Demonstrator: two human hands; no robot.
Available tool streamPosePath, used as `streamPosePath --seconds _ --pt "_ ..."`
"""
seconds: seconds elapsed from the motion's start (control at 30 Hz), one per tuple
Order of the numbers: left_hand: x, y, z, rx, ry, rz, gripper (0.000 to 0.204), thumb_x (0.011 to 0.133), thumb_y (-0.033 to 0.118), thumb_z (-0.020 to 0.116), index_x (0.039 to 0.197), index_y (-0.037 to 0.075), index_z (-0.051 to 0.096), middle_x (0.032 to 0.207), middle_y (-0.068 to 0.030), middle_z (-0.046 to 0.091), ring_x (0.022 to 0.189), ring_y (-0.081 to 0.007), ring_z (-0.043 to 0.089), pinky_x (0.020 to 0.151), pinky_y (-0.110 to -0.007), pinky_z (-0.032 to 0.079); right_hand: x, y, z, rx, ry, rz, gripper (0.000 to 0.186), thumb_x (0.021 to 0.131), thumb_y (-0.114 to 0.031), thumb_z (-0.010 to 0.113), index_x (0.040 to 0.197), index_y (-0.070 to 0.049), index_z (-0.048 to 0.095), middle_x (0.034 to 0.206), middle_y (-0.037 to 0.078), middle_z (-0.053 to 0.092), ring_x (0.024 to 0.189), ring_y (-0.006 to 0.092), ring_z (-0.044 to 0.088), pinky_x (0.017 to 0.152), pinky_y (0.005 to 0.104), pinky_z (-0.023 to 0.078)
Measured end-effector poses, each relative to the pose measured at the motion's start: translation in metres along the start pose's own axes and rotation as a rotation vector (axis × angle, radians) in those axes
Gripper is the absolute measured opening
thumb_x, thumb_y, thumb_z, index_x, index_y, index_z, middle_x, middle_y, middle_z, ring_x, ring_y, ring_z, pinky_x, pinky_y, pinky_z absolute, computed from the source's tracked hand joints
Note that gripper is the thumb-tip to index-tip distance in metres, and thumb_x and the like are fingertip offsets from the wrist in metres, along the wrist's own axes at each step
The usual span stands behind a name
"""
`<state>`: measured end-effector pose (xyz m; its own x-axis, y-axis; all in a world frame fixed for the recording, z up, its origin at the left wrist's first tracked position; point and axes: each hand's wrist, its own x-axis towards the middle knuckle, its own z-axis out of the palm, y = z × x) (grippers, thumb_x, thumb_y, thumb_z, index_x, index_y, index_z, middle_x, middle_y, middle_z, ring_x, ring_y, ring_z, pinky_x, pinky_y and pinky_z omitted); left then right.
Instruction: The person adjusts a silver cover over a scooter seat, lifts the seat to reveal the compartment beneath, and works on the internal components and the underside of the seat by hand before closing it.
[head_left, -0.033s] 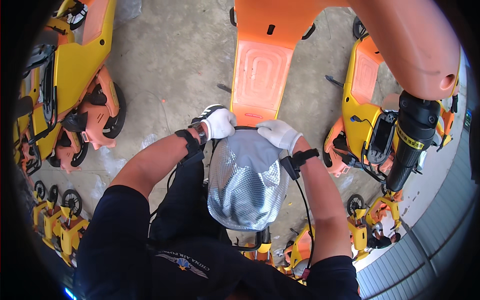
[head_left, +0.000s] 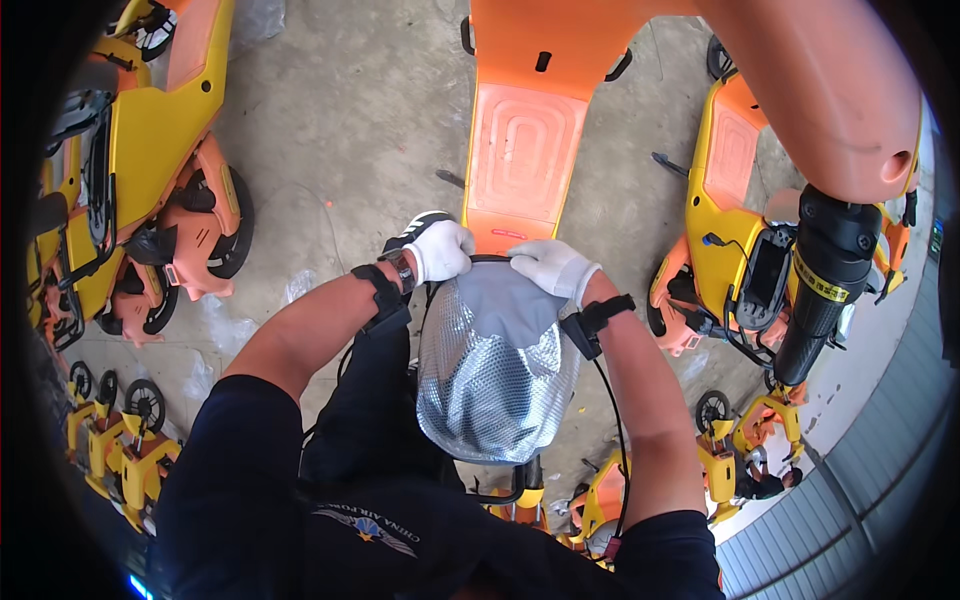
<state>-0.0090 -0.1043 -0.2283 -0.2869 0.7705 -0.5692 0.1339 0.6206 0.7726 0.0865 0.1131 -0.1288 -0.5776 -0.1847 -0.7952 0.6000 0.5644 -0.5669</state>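
A silver, quilted-looking cover with grey fabric at its far end [head_left: 500, 370] lies over what seems to be the seat of an orange and yellow bike [head_left: 525, 150], right in front of my body. My left hand [head_left: 440, 250], in a white glove, is closed on the left of the cover's dark far edge. On the same edge, a little to the right, my white-gloved right hand [head_left: 556, 270] bends its fingers over the rim. The fingertips of both hands are partly hidden. Only a small gap of dark edge shows between the hands.
Yellow and orange bikes stand at left [head_left: 150, 170] and right [head_left: 730, 200]. The bike's pink-orange frame arches over the upper right, ending in a black handlebar grip [head_left: 825, 290]. Crumpled clear plastic [head_left: 222, 325] lies on the concrete floor. Another person [head_left: 765, 480] is at far lower right.
My right hand has slid slightly left along the cover's edge, closer to my left hand. Otherwise the view has shifted only a little.
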Motion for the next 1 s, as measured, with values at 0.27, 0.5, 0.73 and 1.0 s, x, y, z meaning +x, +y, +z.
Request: streamPosePath --seconds 0.27,0.5,0.73,1.0 --pt "-0.01 0.005 0.0 -0.187 0.142 0.063 0.006 0.059 0.009 0.064 0.064 0.009 0.067 0.058 -0.0099 0.061 0.058 -0.027 0.063 0.057 -0.034 0.049 0.037 -0.027 -0.013 -0.262 -0.268 0.041 0.029 0.085 -0.023 0.055 0.099 -0.001 0.068 0.105 0.014 0.068 0.099 0.0293 0.064 0.088 0.0363 0.049" --pt "-0.015 0.037 -0.019 -0.458 -0.074 -0.102 0.029 0.066 0.011 0.068 0.091 -0.003 0.07 0.081 -0.0101 0.068 0.078 -0.0167 0.063 0.072 -0.028 0.05 0.029 -0.033 0.015 -0.596 0.113 -0.015 0.019 0.082 -0.014 0.054 0.097 -0.004 0.062 0.097 0.019 0.067 0.096 0.035 0.064 0.082 0.0423 0.051" --pt "-0.002 0.076 -0.027 -0.403 -0.205 -0.19 0.032 0.064 0.018 0.075 0.088 -0.004 0.071 0.081 -0.0151 0.069 0.08 -0.0207 0.064 0.076 -0.029 0.049 0.028 -0.04 0.004 -0.546 0.055 0.002 0.02 0.084 -0.016 0.054 0.098 -0.004 0.061 0.095 0.018 0.066 0.095 0.0342 0.064 0.08 0.042 0.05" --pt "-0.017 0.062 0.017 -0.331 0.28 -0.097 0.018 0.066 0.015 0.073 0.068 0.0 0.064 0.063 -0.0138 0.063 0.06 -0.0226 0.063 0.06 -0.033 0.05 0.017 -0.006 -0.028 -0.116 -0.254 0.057 0.035 0.077 -0.027 0.06 0.101 -0.002 0.065 0.098 0.015 0.067 0.093 0.0267 0.063 0.082 0.0364 0.048"
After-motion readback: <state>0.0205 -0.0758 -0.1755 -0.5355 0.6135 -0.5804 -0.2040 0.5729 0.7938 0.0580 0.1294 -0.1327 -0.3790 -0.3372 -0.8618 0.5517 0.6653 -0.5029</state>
